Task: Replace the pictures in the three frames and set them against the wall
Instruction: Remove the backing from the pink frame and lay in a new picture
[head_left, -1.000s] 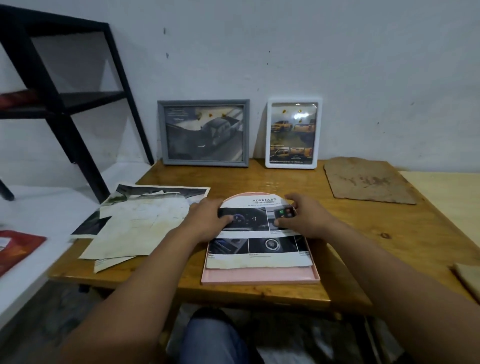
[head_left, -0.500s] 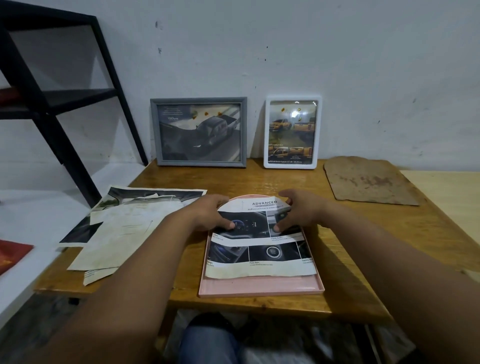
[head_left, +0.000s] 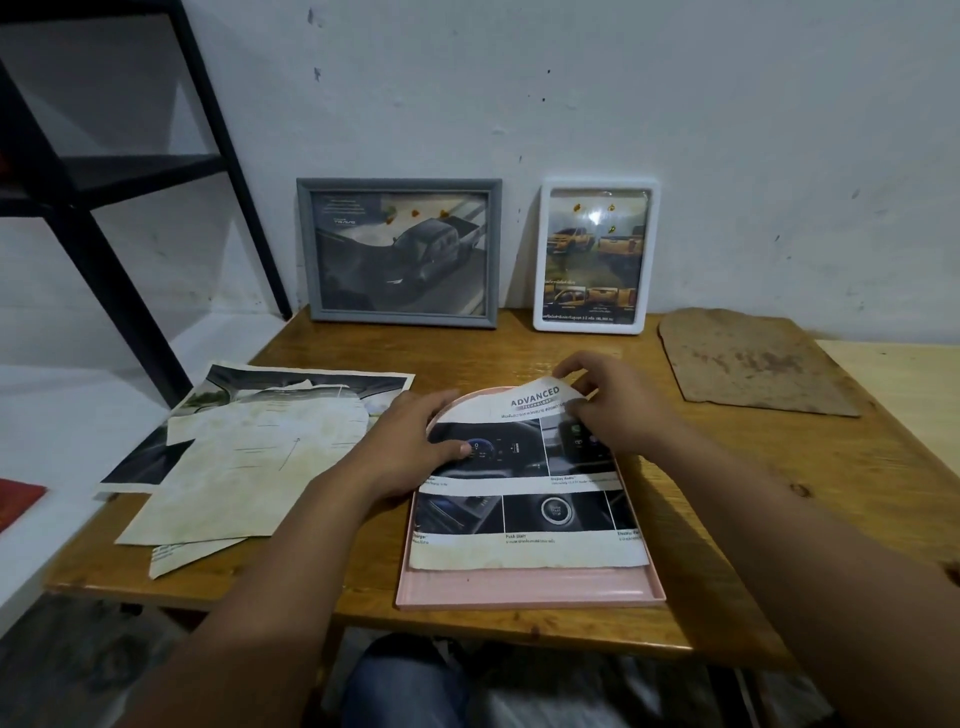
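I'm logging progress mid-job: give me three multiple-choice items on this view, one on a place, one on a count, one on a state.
1. Where does the pink frame lie?
A. flat on the table's near edge
B. against the wall
C. on the black shelf

2. How many frames lean on the wall?
A. one
B. two
C. three

3. What is the right hand doing?
A. resting open on the table
B. pinching the printed page's top corner
C. holding the white frame

Answers:
1 A, it lies flat before the person.
2 B, the grey frame and white frame stand there.
3 B, the corner curls up between its fingers while the left hand presses the page.
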